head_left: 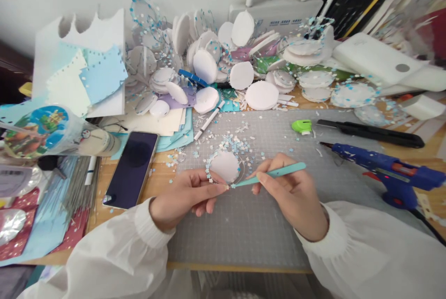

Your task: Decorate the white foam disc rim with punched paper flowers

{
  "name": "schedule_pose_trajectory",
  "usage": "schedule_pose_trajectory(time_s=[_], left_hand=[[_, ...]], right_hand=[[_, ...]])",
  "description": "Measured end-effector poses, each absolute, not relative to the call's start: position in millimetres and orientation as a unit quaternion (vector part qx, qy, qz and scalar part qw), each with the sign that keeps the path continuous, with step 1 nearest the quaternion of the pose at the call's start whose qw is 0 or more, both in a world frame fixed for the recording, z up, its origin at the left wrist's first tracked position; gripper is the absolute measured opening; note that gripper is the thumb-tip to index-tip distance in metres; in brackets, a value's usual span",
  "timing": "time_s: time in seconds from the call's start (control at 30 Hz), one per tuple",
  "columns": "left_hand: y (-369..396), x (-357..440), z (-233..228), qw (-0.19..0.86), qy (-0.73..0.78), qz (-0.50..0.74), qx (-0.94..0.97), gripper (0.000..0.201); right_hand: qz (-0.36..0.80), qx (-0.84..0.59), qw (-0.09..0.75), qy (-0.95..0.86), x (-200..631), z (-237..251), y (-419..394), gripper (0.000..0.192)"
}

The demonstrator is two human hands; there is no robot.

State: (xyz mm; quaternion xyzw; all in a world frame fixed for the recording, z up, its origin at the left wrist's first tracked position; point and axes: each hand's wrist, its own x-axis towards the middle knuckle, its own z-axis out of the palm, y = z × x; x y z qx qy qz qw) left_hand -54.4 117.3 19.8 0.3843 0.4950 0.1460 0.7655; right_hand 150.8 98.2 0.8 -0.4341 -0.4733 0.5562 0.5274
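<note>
My left hand [198, 192] has its thumb and fingertips pinched at the lower edge of a thin wire ring [243, 163] dotted with tiny blue and white paper pieces. A round white disc [225, 167] shows inside the ring; whether the two are joined I cannot tell. In my right hand [286, 187] are teal tweezers [282, 170], held like a pen. Their tip meets a tiny pale blue piece [233, 186] beside my left fingertips. Loose blue and white paper pieces [230, 143] lie scattered on the grey cutting mat [240, 234] just behind the disc.
Right of the mat's middle lie a blue glue gun [393, 169], a black utility knife [372, 132] and a small green tool [301, 126]. Many white discs [262, 95] pile up behind. A phone [131, 169], a cup [45, 129] and a bundle of wires [83, 185] are at left.
</note>
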Motion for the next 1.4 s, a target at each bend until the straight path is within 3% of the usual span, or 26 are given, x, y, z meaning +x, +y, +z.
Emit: schedule_pose_trajectory(time_s=[1.4], left_hand=[[118, -55, 19, 0.770, 0.490, 0.148, 0.381, 0.032]], right_hand=[[0.564, -0.431, 0.543, -0.449, 157, -7, 98, 0.021]])
